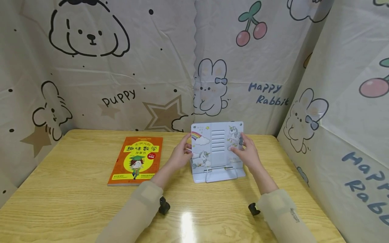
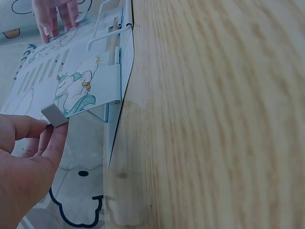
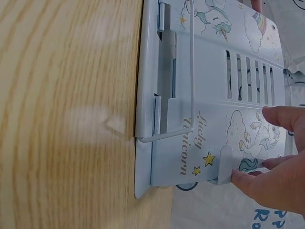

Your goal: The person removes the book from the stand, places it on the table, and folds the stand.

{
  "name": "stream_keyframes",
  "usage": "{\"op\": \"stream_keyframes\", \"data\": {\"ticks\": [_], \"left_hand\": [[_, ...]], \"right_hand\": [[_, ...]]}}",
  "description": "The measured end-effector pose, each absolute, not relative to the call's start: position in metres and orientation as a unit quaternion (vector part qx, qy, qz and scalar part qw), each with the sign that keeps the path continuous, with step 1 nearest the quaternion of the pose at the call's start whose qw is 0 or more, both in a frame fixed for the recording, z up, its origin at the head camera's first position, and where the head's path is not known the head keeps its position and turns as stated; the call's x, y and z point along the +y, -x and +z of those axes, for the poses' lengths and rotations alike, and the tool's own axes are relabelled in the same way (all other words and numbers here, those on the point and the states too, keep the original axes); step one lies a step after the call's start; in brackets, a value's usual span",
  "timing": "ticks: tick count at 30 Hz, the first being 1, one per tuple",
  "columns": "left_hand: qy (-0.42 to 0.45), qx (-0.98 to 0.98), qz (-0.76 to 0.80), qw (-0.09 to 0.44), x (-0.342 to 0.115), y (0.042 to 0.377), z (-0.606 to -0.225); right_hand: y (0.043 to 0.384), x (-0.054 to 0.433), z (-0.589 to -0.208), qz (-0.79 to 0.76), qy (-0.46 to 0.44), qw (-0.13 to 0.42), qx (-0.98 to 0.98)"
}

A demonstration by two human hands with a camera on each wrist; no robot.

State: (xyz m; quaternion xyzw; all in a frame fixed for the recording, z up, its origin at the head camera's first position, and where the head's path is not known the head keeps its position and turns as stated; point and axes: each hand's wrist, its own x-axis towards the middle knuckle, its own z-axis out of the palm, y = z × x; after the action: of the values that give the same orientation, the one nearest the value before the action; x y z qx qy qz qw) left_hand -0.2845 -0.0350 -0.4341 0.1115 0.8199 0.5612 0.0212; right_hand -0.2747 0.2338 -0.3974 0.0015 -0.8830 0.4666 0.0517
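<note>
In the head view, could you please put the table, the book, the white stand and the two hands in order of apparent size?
1. Table
2. White stand
3. Book
4. Left hand and right hand: too alike to rank

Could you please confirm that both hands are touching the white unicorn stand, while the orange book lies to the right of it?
Not quite: the head view shows the orange book to the left of the white unicorn stand. The rest is correct.
</note>
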Motion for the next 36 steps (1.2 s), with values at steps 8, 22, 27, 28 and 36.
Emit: {"op": "stream_keyframes", "data": {"ticks": [8, 22, 27, 28, 36], "left_hand": [[-0.123, 0.815, 0.566, 0.01, -0.037, 0.279, -0.435], [-0.119, 0.82, 0.56, 0.015, -0.039, 0.273, -0.431], [-0.112, 0.818, 0.565, 0.011, -0.039, 0.271, -0.432], [-0.11, 0.817, 0.566, 0.011, -0.039, 0.271, -0.432], [-0.104, 0.816, 0.569, 0.01, -0.042, 0.266, -0.433]], "right_hand": [[0.277, 0.231, -0.396, 0.467, 0.001, 0.05, -0.883], [0.284, 0.232, -0.397, 0.421, -0.026, 0.077, -0.903], [0.287, 0.23, -0.396, 0.401, -0.025, 0.082, -0.912], [0.287, 0.229, -0.396, 0.396, -0.024, 0.083, -0.914], [0.289, 0.224, -0.396, 0.401, -0.023, 0.079, -0.912]]}}
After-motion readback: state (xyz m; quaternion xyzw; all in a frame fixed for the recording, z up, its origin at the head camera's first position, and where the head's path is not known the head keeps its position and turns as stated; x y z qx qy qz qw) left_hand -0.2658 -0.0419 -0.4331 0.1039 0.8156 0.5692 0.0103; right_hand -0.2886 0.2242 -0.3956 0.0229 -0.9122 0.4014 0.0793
